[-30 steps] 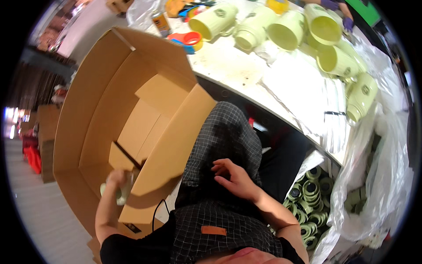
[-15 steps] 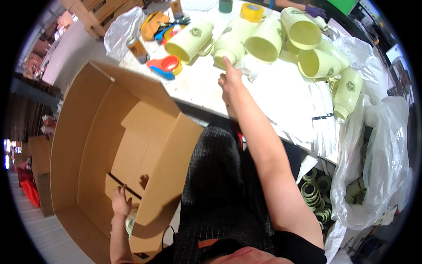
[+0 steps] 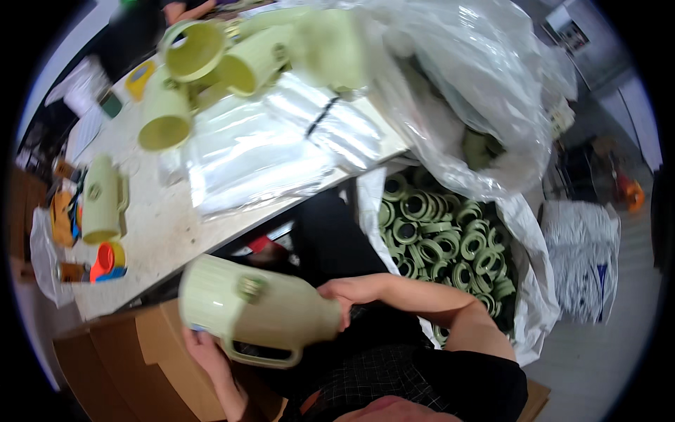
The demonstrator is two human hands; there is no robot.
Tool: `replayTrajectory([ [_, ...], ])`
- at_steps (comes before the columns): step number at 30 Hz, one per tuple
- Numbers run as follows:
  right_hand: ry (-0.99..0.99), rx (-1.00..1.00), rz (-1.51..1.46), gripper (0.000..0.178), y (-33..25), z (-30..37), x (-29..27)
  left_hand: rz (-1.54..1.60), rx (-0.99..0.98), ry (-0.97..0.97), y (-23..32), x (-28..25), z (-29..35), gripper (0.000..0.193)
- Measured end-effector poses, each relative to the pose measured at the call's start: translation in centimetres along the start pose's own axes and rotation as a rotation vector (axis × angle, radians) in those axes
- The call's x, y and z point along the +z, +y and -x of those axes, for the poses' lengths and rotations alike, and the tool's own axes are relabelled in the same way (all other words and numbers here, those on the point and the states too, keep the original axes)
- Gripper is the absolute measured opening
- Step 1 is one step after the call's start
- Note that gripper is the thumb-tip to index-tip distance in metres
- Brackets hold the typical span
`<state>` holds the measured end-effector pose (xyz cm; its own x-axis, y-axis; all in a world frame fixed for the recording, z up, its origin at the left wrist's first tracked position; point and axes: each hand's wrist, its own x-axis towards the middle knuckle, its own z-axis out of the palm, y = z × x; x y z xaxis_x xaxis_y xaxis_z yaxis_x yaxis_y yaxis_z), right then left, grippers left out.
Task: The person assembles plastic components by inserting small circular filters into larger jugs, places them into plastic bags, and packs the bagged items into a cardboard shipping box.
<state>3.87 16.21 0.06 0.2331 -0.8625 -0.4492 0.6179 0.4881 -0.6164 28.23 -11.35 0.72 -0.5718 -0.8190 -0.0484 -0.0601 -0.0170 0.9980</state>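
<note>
Counter (image 3: 162,232): just beyond your hold | pale-green handled flask shell (image 3: 267,313): sideways before you; step looks like two-handed handling, next move calls for steady support | right hand (image 3: 346,294): fingers closed round neck | left hand (image 3: 209,352): fingers curled onto wide end

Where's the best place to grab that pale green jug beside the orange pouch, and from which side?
Take the pale green jug by its handle, probably from the right: the loop juts that way toward bare table, while the orange pouch crowds its left side.
</note>
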Motion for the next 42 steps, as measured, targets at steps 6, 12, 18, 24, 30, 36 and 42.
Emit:
replayTrajectory([
  [6, 1.606, -0.603, 0.775, 0.065, -1.4, 15.0, -9.5, 0.074, -0.18, -0.354, 0.3, 5.1, 2.5, 0.014],
  [12, 2.147, 0.095, 1.679, 0.088, -1.7, 20.6, -23.0, -0.048, -0.163, -0.324, 3.5, 5.4, 0.8, 0.018],
  [18, 2.227, -0.197, 1.551, 0.037, -0.9, 32.7, -34.4, 0.016, -0.106, -0.249, 4.3, 7.6, -1.7, 0.02],
  [24, 1.901, -0.283, 1.39, 0.031, -15.2, 25.0, -16.1, 0.185, 0.011, -0.28, 8.4, 11.9, -6.6, 0.032],
  [30, 1.536, -0.246, 1.357, 0.032, -10.3, 16.2, -13.3, 0.44, 0.189, -0.378, 11.1, 29.1, -10.5, 0.033],
  [36, 1.169, 0.212, 1.485, 0.043, -7.0, 16.1, -15.8, -0.152, 0.625, -0.477, 10.3, 42.2, -9.4, 0.014],
  [42, 1.295, -0.48, 0.777, 0.043, -18.6, 32.4, -15.8, -0.303, 0.553, -0.505, 10.5, 41.8, -10.2, 0.014],
])
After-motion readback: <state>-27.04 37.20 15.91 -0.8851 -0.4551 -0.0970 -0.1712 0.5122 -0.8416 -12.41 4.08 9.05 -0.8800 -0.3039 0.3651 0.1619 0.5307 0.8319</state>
